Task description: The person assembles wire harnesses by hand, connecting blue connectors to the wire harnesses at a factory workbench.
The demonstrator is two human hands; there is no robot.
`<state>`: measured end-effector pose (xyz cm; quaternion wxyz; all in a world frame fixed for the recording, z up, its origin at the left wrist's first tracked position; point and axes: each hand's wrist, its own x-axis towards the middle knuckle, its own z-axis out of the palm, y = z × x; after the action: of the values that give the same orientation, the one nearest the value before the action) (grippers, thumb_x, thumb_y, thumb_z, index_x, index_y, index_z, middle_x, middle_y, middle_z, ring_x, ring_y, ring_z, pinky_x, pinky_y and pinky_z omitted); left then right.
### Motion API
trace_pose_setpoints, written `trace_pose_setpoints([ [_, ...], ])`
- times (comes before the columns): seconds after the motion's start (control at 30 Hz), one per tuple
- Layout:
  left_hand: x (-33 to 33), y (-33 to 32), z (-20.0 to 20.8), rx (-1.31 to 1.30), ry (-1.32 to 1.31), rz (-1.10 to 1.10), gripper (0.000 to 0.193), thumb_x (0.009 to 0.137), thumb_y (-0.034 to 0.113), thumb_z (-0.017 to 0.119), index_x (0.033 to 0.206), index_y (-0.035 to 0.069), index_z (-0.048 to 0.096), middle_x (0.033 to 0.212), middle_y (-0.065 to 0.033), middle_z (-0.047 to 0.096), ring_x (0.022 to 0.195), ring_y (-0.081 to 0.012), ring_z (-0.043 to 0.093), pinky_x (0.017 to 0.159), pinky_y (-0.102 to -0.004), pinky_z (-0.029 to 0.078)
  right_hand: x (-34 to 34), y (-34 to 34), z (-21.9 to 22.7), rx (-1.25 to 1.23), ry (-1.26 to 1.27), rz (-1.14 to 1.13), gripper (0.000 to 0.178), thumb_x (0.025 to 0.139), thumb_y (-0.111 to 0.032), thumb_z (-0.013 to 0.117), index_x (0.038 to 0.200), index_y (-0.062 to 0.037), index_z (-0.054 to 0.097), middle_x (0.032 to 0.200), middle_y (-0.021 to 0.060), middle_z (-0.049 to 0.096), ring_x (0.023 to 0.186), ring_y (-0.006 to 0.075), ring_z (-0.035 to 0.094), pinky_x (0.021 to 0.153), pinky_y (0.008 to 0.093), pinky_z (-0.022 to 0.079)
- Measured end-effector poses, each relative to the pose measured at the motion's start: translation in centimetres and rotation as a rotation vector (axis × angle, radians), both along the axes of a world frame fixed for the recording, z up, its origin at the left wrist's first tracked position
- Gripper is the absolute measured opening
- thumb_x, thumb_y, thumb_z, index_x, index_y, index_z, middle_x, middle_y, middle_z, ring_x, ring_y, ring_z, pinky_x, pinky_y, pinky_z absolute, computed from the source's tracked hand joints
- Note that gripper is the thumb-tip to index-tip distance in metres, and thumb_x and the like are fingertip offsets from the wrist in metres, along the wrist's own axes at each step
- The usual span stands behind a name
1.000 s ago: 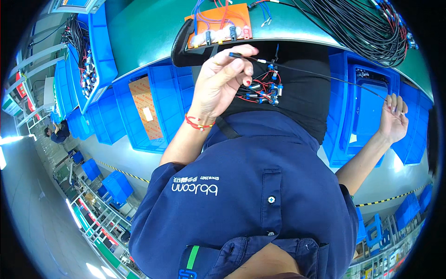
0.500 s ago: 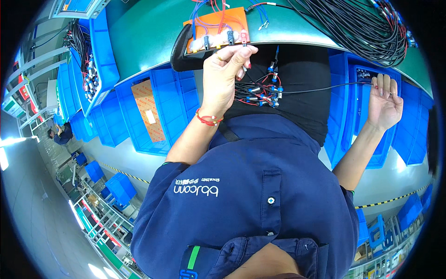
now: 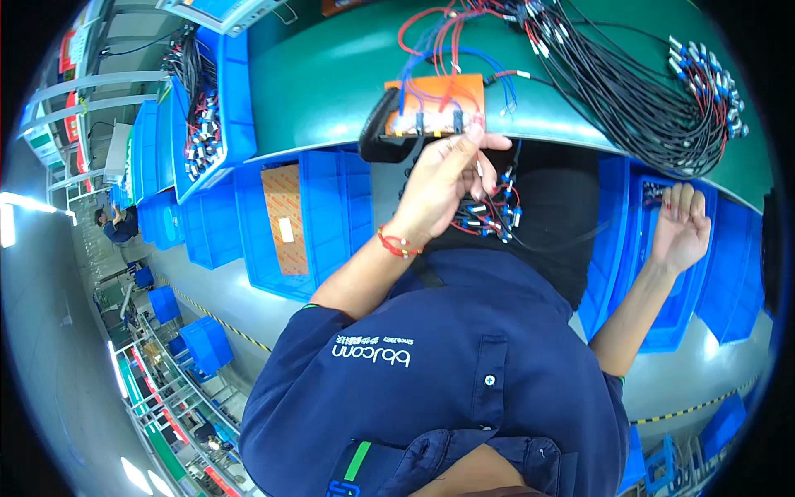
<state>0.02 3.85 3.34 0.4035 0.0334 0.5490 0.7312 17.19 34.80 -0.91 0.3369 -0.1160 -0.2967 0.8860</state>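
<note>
Worktop (image 3: 315, 99): green, glossy, pale front edge bowed by lens. Near that edge, orange board (image 3: 469, 89), dark connectors (image 3: 419, 123) in row along its near side. Black pad (image 3: 380, 128) just left of board, overhanging edge. Red wires (image 3: 457, 45) and blue wires (image 3: 424, 58) loop at board's far side. To right, large bundle (image 3: 613, 95) of black cables, blue-and-silver plugs (image 3: 704, 74) at right end.
</note>
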Motion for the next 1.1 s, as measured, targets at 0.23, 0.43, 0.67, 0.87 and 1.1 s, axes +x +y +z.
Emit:
trace_pose_setpoints([
  [0.23, 0.6, 0.8, -0.9, 0.054, 0.024, 0.063, 0.039, 0.1, 0.034, 0.046, 0.1, -0.002, 0.062, 0.055, 0.0001, 0.052, 0.05, -0.0047, 0.044, 0.05, -0.0195, 0.035, 1.2, 0.5, 0.0, 0.01, 0.006, -0.079, 0.015, 0.071, -0.011, 0.046, 0.065, -0.0115, 0.032, 0.063, 0.0018, 0.027, 0.063, 0.0137, 0.025, 0.062, 0.0295, 0.025],
  [0.43, 1.5, 0.0, 0.0, -0.034, 0.027, 0.014, 0.036, 0.1, 0.031, 0.045, 0.091, 0.0, 0.061, 0.05, 0.0006, 0.049, 0.043, -0.0042, 0.039, 0.044, -0.0194, 0.03, 1.5, 1.2, 0.5, 0.046, 0.028, -0.09, 0.013, 0.072, -0.01, 0.044, 0.065, -0.0112, 0.032, 0.063, 0.0017, 0.027, 0.062, 0.0135, 0.024, 0.062, 0.0292, 0.024],
  [0.67, 1.9, 0.2, 4.2, 0.005, 0.22, -0.175, 0.038, 0.1, 0.029, 0.045, 0.102, -0.005, 0.062, 0.056, -0.0024, 0.058, 0.047, -0.0038, 0.049, 0.046, -0.018, 0.036, 4.0, 4.1, 3.6, 0.197, 0.035, -0.062, 0.018, 0.069, -0.012, 0.052, 0.071, -0.0104, 0.034, 0.066, 0.001, 0.028, 0.067, 0.0143, 0.026, 0.07, 0.0302, 0.025],
  [0.87, -3.0, 5.8, 7.8, 0.242, 0.499, -0.098, 0.038, 0.096, 0.019, 0.053, 0.122, -0.008, 0.052, 0.084, -0.0101, 0.064, 0.071, -0.0116, 0.06, 0.065, -0.0226, 0.047, 4.1, 7.8, 9.7, 0.208, 0.226, -0.105, 0.015, 0.068, -0.006, 0.052, 0.074, -0.0064, 0.038, 0.069, 0.0041, 0.033, 0.072, 0.0167, 0.031, 0.075, 0.0331, 0.029],
  [1.1, -4.6, 8.6, 7.5, 0.317, 0.633, 0.073, 0.054, 0.091, 0.011, 0.06, 0.137, -0.004, 0.036, 0.112, -0.0133, 0.06, 0.099, -0.0169, 0.06, 0.088, -0.0271, 0.047, -0.7, 12.2, 12.7, 0.054, 0.522, -0.043, 0.021, 0.056, -0.002, 0.051, 0.071, -0.0025, 0.036, 0.065, 0.0076, 0.026, 0.067, 0.02, 0.03, 0.074, 0.0364, 0.028],
])
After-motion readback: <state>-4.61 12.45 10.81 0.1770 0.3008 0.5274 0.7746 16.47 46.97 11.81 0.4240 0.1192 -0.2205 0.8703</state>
